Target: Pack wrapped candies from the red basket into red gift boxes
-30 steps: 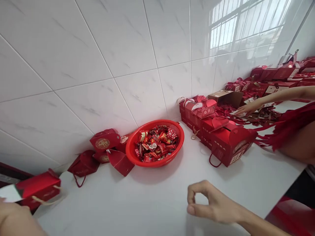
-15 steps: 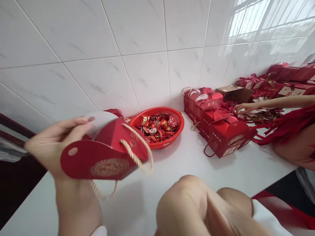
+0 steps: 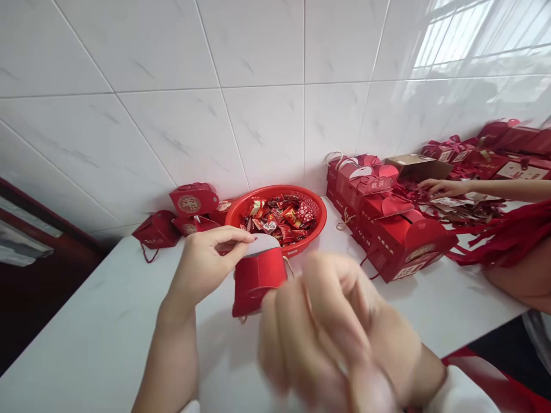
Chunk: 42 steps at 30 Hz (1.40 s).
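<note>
My left hand [image 3: 209, 258] pinches the pale inner flap of a small red box [image 3: 260, 275], which has rope handles and hangs over the white table. My right hand [image 3: 322, 327] is raised close to the camera at the lower centre, blurred, with its fingers curled; whether anything is between them cannot be made out. Behind the held box a red plastic basket [image 3: 319, 226] contains many wrapped candies [image 3: 284, 218].
Several red boxes [image 3: 396, 229] form a row on the right, near an open cardboard box [image 3: 417, 166]. Another person's hand [image 3: 445, 188] reaches in there. More red boxes [image 3: 157, 229] stand at the left by the tiled wall.
My left hand has carried the red box right and away from the camera, turning it. My right hand has risen into fuller view. Red boxes at the left are now uncovered.
</note>
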Available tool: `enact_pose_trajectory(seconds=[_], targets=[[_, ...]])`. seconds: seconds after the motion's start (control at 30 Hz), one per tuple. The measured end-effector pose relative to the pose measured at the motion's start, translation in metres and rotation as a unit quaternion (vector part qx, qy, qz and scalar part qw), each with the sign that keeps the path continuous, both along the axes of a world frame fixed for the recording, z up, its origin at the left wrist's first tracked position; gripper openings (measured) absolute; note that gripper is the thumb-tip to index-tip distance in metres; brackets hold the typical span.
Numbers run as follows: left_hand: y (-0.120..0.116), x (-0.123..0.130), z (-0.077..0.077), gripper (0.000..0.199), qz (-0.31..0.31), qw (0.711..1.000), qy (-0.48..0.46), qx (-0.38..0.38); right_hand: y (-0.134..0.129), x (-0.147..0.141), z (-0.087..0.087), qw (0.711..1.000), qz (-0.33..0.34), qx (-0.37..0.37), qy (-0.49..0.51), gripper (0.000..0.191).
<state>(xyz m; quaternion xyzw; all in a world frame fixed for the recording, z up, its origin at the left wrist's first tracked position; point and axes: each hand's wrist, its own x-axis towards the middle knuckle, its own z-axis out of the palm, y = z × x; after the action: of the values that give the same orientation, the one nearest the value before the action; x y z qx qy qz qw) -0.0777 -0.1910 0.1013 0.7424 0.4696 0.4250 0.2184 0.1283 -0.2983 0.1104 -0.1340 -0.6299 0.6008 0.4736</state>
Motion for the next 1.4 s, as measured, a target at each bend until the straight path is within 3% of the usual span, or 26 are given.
enact_pose_trajectory(seconds=[0.07,0.13,0.2,0.27,0.33,0.43,0.5,0.7,0.87,1.1,1.27,1.4], targets=[[-0.002,0.001,0.001,0.017,-0.039,0.997,0.050,-0.040,0.032,0.003,-0.002,0.998,-0.028,0.040,0.031,0.033],[-0.001,0.004,-0.001,0.020,-0.080,0.991,0.082,-0.065,0.059,0.011,-0.005,0.987,-0.122,0.068,-0.081,0.015],[0.002,0.008,-0.006,0.021,-0.110,0.986,0.096,-0.075,0.079,0.020,-0.012,0.942,-0.179,0.120,-0.257,0.006],[0.007,0.012,-0.014,0.023,-0.130,0.983,0.104,-0.082,0.091,0.026,-0.020,0.880,-0.169,0.166,-0.411,0.017],[0.013,0.017,-0.022,0.025,-0.138,0.979,0.113,-0.094,0.098,0.027,-0.029,0.822,-0.119,0.191,-0.523,0.023],[0.020,0.021,-0.030,0.030,-0.142,0.971,0.151,-0.122,0.102,0.020,-0.040,0.750,-0.051,0.209,-0.626,0.022],[0.022,0.021,-0.033,0.034,-0.154,0.959,0.192,-0.141,0.102,0.015,-0.044,0.724,-0.045,0.213,-0.654,0.020],[0.025,0.020,-0.037,0.036,-0.165,0.942,0.246,-0.158,0.105,0.010,-0.051,0.716,-0.023,0.212,-0.665,0.047],[0.018,0.031,-0.035,0.034,-0.126,0.934,0.301,-0.145,0.105,0.015,-0.049,0.741,-0.052,0.201,-0.638,0.053],[-0.001,0.044,-0.035,0.032,-0.067,0.916,0.357,-0.171,0.103,0.033,-0.039,0.750,-0.072,0.145,-0.641,0.026],[0.002,0.026,-0.025,0.043,-0.139,0.896,0.362,-0.216,0.107,0.046,-0.037,0.755,-0.067,0.119,-0.641,0.028],[0.012,0.003,-0.018,0.068,-0.231,0.873,0.347,-0.255,0.108,0.048,-0.036,0.748,-0.073,0.098,-0.653,0.032]])
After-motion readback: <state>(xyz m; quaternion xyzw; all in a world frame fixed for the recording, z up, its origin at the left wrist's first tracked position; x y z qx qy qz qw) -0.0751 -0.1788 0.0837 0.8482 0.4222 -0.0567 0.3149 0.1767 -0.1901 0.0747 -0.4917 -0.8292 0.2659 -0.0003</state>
